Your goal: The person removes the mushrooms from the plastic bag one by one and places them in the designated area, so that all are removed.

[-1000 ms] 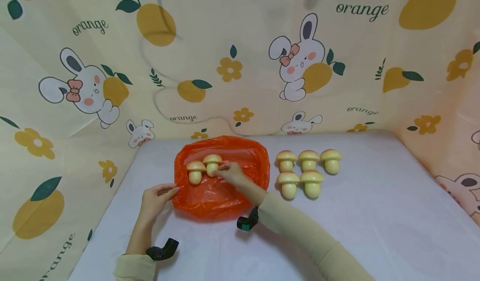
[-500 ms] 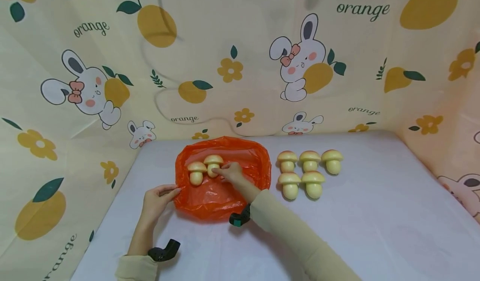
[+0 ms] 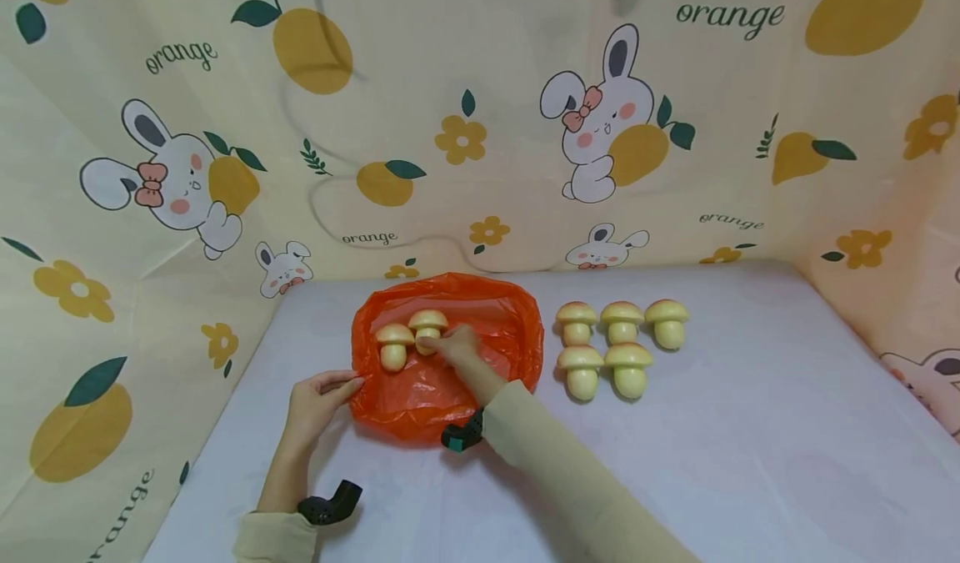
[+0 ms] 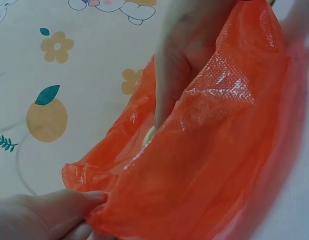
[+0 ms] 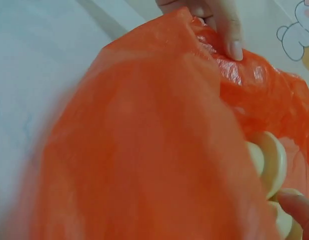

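Note:
On the table, an orange-red plastic bag (image 3: 420, 421) lies with its mouth spread wide and its rim rolled. Inside it, two toy mushrooms with pale yellow stems sit side by side. My left hand (image 3: 313, 403) pinches the bag's left rim between thumb and fingers; the left wrist view shows the thumb (image 4: 92, 196) on the plastic. My right hand (image 3: 459, 348) reaches into the bag and grips the stem of the right mushroom (image 3: 428, 319). Just left of that lies the other mushroom (image 3: 393, 344). In the right wrist view, the thumb (image 5: 297, 202) lies against a mushroom, and the other fingers are hidden.
Right of the bag, several more toy mushrooms (image 3: 629, 371) lie in two rows on the white tablecloth (image 3: 750, 429). Behind the table hangs a cream cloth (image 3: 510, 79) printed with rabbits and oranges. A black camera (image 3: 330, 503) is worn on each wrist.
My right forearm and wrist have swung left and slightly nearer the bag's front rim, while the fingers stay at the right mushroom. The left hand keeps its hold on the rim.

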Motion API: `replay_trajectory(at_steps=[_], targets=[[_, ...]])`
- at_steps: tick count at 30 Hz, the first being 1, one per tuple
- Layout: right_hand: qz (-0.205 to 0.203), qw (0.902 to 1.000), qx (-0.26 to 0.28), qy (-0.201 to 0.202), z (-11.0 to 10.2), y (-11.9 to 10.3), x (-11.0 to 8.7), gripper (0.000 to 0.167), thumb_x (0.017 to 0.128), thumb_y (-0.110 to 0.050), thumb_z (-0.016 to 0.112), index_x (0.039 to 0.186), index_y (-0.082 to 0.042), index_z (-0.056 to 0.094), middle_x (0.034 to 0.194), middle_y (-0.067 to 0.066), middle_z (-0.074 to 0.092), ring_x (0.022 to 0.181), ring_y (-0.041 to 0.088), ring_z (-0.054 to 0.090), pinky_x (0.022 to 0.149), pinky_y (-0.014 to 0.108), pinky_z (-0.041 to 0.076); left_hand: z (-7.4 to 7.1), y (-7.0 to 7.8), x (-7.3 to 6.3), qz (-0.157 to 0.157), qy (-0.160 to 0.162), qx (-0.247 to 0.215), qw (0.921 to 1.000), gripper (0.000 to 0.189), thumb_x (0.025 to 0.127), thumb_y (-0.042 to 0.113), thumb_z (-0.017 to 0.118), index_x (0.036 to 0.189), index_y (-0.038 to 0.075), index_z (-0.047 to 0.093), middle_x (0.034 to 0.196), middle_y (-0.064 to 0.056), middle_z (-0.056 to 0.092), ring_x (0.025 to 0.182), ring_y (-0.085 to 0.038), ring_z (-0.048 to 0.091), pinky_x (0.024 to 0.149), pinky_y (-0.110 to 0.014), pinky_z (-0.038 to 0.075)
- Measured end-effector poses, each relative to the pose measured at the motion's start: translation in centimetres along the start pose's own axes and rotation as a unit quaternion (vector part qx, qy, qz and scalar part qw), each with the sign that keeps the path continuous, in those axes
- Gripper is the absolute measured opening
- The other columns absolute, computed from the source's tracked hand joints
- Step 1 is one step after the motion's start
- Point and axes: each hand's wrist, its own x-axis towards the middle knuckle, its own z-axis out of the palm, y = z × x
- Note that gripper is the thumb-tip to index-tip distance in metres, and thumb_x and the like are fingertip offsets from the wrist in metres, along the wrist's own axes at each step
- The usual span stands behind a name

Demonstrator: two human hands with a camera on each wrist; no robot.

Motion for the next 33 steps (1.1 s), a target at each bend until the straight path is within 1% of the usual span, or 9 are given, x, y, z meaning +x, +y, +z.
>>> replay_trajectory(at_steps=[3,5,7,10,13,19,23,29,33], targets=[[-0.012,0.9996,-0.019,0.019,0.32,-0.1,-0.26,0.036,0.073,-0.033,0.084,0.078,-0.007,0.061,0.065,-0.002,0.044,0.062,0.016,0.046,0.05,0.021,0.036,-0.05,-0.16,0.1,0.006,0.001,-0.003,1.0,0.036,0.091,0.025,0.067,0.116,-0.002,0.067,0.108,-0.014,0.074,0.083,0.0,0.067,0.08,-0.018,0.058],[-0.011,0.9992,-0.025,0.027,0.44,-0.14,-0.31,0.036,0.073,-0.033,0.084,0.077,-0.007,0.06,0.067,-0.002,0.045,0.064,0.017,0.046,0.051,0.021,0.036,-0.06,-0.19,0.11,0.008,0.0,-0.004,1.0,0.037,0.091,0.025,0.067,0.116,-0.002,0.067,0.108,-0.014,0.074,0.082,0.001,0.067,0.08,-0.018,0.058],[-0.008,0.999,-0.03,0.031,0.54,-0.17,-0.28,0.038,0.073,-0.034,0.084,0.075,-0.009,0.056,0.068,-0.002,0.044,0.064,0.016,0.046,0.051,0.021,0.035,-0.08,-0.2,0.11,0.01,0.0,-0.005,0.9999,0.036,0.091,0.024,0.067,0.116,-0.002,0.067,0.108,-0.015,0.074,0.082,0.001,0.067,0.08,-0.017,0.058],[-0.004,0.999,-0.031,0.031,0.68,-0.2,-0.1,0.04,0.072,-0.035,0.084,0.069,-0.012,0.052,0.063,-0.002,0.042,0.059,0.016,0.045,0.048,0.021,0.034,-0.13,-0.18,0.09,0.01,0.0,-0.005,0.9999,0.036,0.091,0.024,0.067,0.116,-0.002,0.067,0.108,-0.014,0.074,0.082,0.002,0.066,0.079,-0.017,0.057],[-0.01,0.9985,-0.039,0.036,0.76,-0.15,0.01,0.041,0.072,-0.035,0.084,0.064,-0.014,0.05,0.057,-0.004,0.04,0.056,0.015,0.043,0.046,0.021,0.033,-0.17,-0.17,0.07,0.01,-0.001,-0.008,0.9999,0.036,0.091,0.024,0.067,0.116,-0.003,0.067,0.106,-0.013,0.074,0.08,0.004,0.065,0.078,-0.015,0.057],[-0.026,0.9975,-0.047,0.045,0.79,0.03,-0.01,0.043,0.073,-0.035,0.084,0.063,-0.013,0.048,0.06,-0.004,0.039,0.061,0.016,0.042,0.049,0.021,0.031,-0.18,-0.19,0.11,0.012,-0.002,-0.008,0.9999,0.036,0.091,0.023,0.067,0.115,-0.003,0.067,0.104,-0.012,0.075,0.076,0.007,0.063,0.076,-0.013,0.056],[-0.028,0.9985,-0.029,0.038,0.62,0.17,0.06,0.039,0.073,-0.032,0.084,0.065,-0.012,0.051,0.061,-0.004,0.041,0.06,0.016,0.043,0.049,0.021,0.033,-0.14,-0.16,0.07,0.01,-0.002,-0.009,0.9999,0.036,0.09,0.024,0.068,0.115,-0.002,0.067,0.104,-0.012,0.075,0.078,0.004,0.064,0.077,-0.014,0.057],[0.001,0.9996,0.028,0.004,0.18,0.4,0.32,0.033,0.076,-0.029,0.082,0.071,-0.011,0.055,0.065,-0.003,0.045,0.064,0.016,0.047,0.052,0.021,0.04,-0.07,-0.05,-0.06,0.009,0.001,-0.005,0.9999,0.035,0.091,0.025,0.067,0.116,0.0,0.068,0.109,-0.014,0.073,0.085,-0.003,0.066,0.08,-0.018,0.058],[0.012,0.9986,0.05,-0.012,-0.02,0.49,0.41,0.03,0.078,-0.029,0.08,0.073,-0.012,0.056,0.064,-0.003,0.046,0.064,0.016,0.048,0.052,0.021,0.04,-0.05,-0.03,-0.12,0.006,0.001,-0.004,1.0,0.035,0.092,0.025,0.066,0.116,0.0,0.067,0.111,-0.015,0.073,0.087,-0.004,0.067,0.08,-0.017,0.057]])
